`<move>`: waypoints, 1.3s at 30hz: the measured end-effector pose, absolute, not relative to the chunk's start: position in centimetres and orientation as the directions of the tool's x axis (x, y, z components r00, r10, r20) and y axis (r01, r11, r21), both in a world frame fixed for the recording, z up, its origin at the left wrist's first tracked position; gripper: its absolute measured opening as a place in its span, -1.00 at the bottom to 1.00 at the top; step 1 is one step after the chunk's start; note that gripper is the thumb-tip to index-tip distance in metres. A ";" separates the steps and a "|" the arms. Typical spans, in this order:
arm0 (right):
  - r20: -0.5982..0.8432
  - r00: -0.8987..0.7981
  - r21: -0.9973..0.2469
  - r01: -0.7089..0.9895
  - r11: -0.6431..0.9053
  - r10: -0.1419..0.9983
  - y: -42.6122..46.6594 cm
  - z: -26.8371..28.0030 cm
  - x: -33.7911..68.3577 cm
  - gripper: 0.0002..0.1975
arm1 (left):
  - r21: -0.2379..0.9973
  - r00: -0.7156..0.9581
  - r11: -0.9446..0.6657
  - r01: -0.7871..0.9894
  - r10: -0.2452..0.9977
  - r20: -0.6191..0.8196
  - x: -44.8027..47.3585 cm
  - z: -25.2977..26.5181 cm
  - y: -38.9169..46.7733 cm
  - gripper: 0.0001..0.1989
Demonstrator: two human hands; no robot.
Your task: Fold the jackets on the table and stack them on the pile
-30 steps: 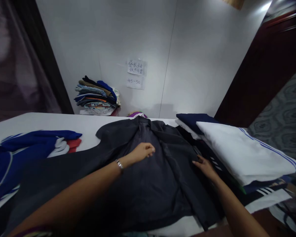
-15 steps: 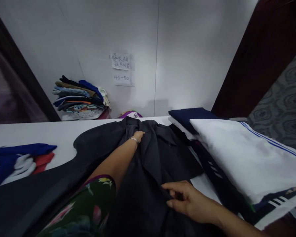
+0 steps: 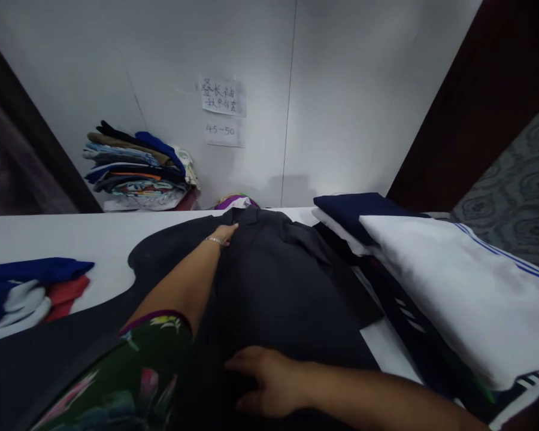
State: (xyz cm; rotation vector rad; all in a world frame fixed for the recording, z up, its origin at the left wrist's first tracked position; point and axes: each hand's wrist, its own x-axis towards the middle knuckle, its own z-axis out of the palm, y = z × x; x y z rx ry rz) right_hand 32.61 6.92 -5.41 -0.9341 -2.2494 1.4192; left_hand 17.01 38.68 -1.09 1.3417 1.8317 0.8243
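Observation:
A dark grey long-sleeved jacket [image 3: 278,287] lies spread over the white table, its collar at the far side and one sleeve stretched out to the left. At the top of the front edge, just below the collar, my left hand [image 3: 227,233] has its fingers closed on the cloth. Lower on the same front edge, close to me, is my right hand [image 3: 272,383]. Its thumb and fingers curl round the jacket's cloth, and shadow partly hides the fingertips.
A folded white garment with blue stripes [image 3: 440,287] lies on other clothes at right, beside a folded navy garment [image 3: 354,212]. Blue clothing [image 3: 36,272] with red and white pieces sits at left. A clothes stack [image 3: 139,164] stands by the wall, below left of paper signs [image 3: 223,111].
My right hand has moved left and nearer to me, drawing the jacket's front panel across so it lies flatter. My left hand has shifted slightly left and up along the collar.

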 end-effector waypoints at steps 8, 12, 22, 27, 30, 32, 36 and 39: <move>-0.028 -0.827 -0.676 0.429 0.599 0.561 5.4 -5.5 31.6 -0.37 | 0.762 -0.175 0.121 0.636 0.985 -0.010 16.7 -3.3 39.6 -0.65; 0.016 -0.840 -0.529 0.453 0.717 0.542 5.6 -5.3 30.9 -0.39 | 0.690 -0.190 0.111 0.715 0.981 0.040 16.3 -3.7 39.8 -0.63; 0.086 -0.840 -0.267 0.499 0.824 0.536 5.0 -5.4 30.7 -0.44 | 0.543 -0.078 0.036 0.839 0.995 0.055 16.3 -4.4 37.0 -0.47; 0.069 -0.837 -0.312 0.499 0.809 0.543 4.8 -5.3 30.7 -0.45 | 0.235 0.310 -0.358 0.904 0.925 0.218 17.6 -6.6 31.2 -0.37; 0.046 -0.826 -0.368 0.509 0.778 0.562 4.8 -5.1 30.6 -0.47 | 0.127 0.375 -0.386 0.914 0.921 0.107 17.8 -8.6 29.2 -0.31; 0.012 -0.817 -0.420 0.519 0.745 0.576 4.8 -4.9 30.3 -0.47 | 0.137 0.367 -0.373 0.918 0.928 0.062 17.9 -9.0 29.0 -0.29; -0.048 -0.825 -0.566 0.487 0.666 0.563 5.0 -4.1 30.2 -0.40 | 0.251 0.361 -0.338 0.907 0.931 -0.050 18.1 -7.3 30.1 -0.30; -0.028 -0.770 -0.593 0.526 0.610 0.637 5.2 -3.0 31.9 -0.35 | 0.306 0.347 -0.304 0.902 0.933 -0.094 17.8 -5.4 29.7 -0.33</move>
